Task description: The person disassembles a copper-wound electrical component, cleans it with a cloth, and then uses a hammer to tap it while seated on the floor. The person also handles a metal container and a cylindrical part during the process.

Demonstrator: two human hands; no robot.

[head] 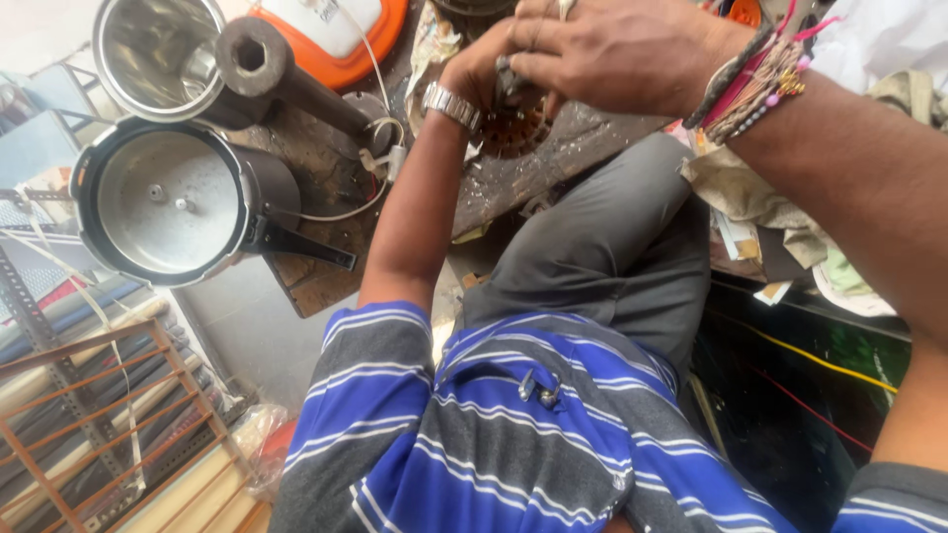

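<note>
The right hand (612, 49) is pinching a small dark metal part (511, 81) over a round perforated rusty disc (513, 126) on the worn wooden worktop (326, 178); the left hand (474, 74) is steadying it, its grip hidden; a steel pressure cooker (168, 202) is sitting nearby.

A crumpled foil wrapper (432, 44), silvery with pale print, is lying at the top of the view on the dark workbench (326, 178), just right of the orange and white appliance (331, 30). To the right, beside the grey trouser leg (612, 247), loose paper scraps (750, 247) in white, tan and pale green are piling up, one with an orange-brown patch. No screens or signs are showing.
</note>
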